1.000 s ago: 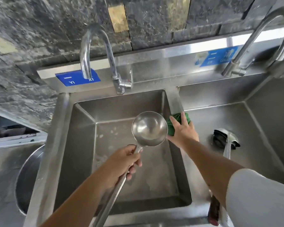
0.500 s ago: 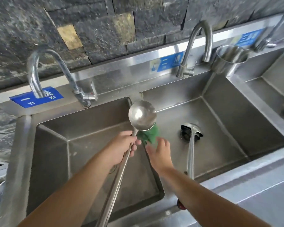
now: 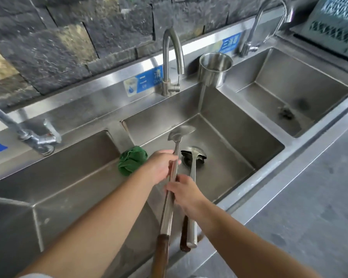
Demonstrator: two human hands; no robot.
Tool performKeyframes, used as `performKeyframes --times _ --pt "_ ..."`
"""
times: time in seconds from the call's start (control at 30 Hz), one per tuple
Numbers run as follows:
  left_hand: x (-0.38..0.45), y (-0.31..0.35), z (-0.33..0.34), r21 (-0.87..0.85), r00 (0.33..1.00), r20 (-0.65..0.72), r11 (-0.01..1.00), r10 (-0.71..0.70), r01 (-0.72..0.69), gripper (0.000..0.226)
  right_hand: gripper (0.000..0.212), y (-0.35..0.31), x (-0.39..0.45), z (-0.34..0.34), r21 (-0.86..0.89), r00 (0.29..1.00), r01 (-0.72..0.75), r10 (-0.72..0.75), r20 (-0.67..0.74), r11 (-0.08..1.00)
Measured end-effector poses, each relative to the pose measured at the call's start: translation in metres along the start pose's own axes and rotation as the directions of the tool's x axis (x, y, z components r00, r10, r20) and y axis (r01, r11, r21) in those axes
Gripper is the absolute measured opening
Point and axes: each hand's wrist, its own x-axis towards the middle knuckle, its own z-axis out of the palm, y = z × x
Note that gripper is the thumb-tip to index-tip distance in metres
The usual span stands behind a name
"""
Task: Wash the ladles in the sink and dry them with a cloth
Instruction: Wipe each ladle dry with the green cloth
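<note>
Since a moment ago the right hand (image 3: pixel 186 190) has let go of the green cloth (image 3: pixel 132 160) and come across to the ladle (image 3: pixel 174 173); the cloth now lies bunched on the divider between the left basin (image 3: pixel 54 177) and the middle basin (image 3: pixel 239 149), touched by neither hand. The ladle has swung from over the left basin to over the middle one, its bowl turned edge-on and pointing away from the person. Both hands have it now: the left hand (image 3: pixel 161 167) curls round the steel shaft nearer the bowl, and the right hand's grip is closed on the shaft just below, with the wooden handle hanging toward the camera. I judge this a handover or a turn of the ladle so it can be rinsed under the middle tap (image 3: pixel 172 59), which shows no running water; wiping with the cloth is paused. A second ladle (image 3: pixel 193 177) lies in the middle basin, its bowl over the drain and its handle propped on the front rim, apparently waiting its turn. The steel sink has three basins in a row, each with a tap and a blue label behind it. A steel cup (image 3: pixel 215 69) stands on the back ledge between the middle and right basins. The wall behind is dark rough stone, a grey worktop (image 3: pixel 309 217) runs along the right, and a green mesh crate (image 3: pixel 335 19) sits at top right.
</note>
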Motion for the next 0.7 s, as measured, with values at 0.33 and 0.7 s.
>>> performKeyframes --times 0.33,0.7 --pt "-0.02 -0.054 0.015 0.185 0.984 0.079 0.973 -0.157 0.14 0.023 0.02 0.024 0.076 -0.036 -0.156 0.962 -0.072 0.027 -0.271 0.985" --pt "-0.014 -0.086 0.017 0.622 0.989 0.079 0.781 -0.127 0.05 0.023 0.027 0.051 0.108 -0.05 -0.468 0.958 -0.235 0.12 -0.262 0.852"
